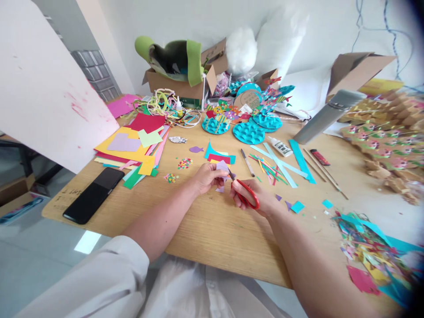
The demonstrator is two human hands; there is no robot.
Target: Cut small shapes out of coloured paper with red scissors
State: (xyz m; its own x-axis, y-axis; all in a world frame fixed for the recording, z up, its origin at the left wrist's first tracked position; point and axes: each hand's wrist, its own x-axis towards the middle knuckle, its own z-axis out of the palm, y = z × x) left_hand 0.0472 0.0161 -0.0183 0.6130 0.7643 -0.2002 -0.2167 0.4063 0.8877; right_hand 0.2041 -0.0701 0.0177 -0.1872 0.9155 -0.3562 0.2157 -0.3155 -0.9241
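Note:
Near the middle of the wooden table (212,234), my left hand (209,177) pinches a small piece of light purple paper (221,167). My right hand (251,198) is wrapped round the red handles of a pair of scissors (249,191); their dark blades point up and left and meet the paper's right side. Whether the blades are parted is too small to tell. Just beyond my hands lie blue, red and yellow paper scraps (219,157) and a purple paper fish (196,149). Small piles of coloured paper bits (184,163) sit to the left.
A black phone (94,194) and stacked coloured paper (122,148) are at left. Blue decorated discs (248,132) stand at the back. On the right are a pen (247,162), glue bottle (281,146), grey flask (327,115), wooden sticks (326,173) and a scrap heap (371,251).

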